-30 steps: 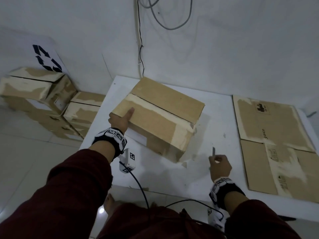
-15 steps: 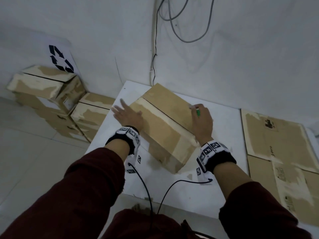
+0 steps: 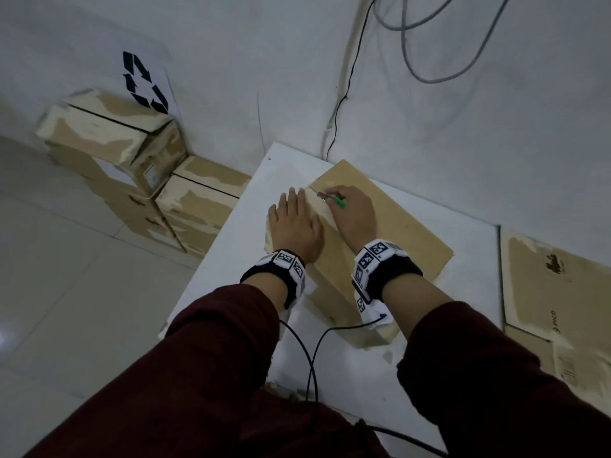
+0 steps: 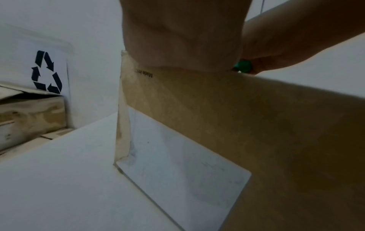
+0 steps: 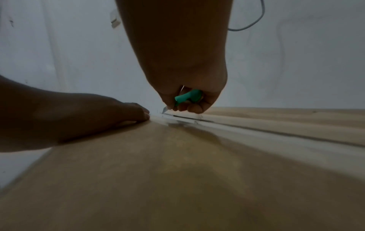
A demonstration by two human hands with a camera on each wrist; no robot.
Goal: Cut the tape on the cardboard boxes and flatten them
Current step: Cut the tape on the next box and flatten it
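A taped cardboard box (image 3: 403, 233) stands on the white table (image 3: 231, 259). My left hand (image 3: 294, 223) lies flat on the box's top at its left end, fingers straight, pressing down. My right hand (image 3: 352, 213) grips a green-handled utility knife (image 3: 339, 202), its blade tip at the far left end of the taped centre seam (image 5: 197, 121). In the right wrist view the knife (image 5: 185, 98) sits in my curled fingers, blade down on the tape, with the left hand (image 5: 88, 117) just beside it. A white label (image 4: 187, 168) covers the box's side.
Several taped boxes (image 3: 132, 180) are stacked on the floor at the left below a recycling sign (image 3: 143, 82). Flattened cardboard (image 3: 555, 292) lies on the table's right side. Cables (image 3: 413, 44) hang on the wall behind; wrist cables (image 3: 310, 358) trail over the table's near edge.
My right hand has carried the knife from the table up onto the box and along the seam to its far left end. The left hand shifted from the box's edge onto its top.
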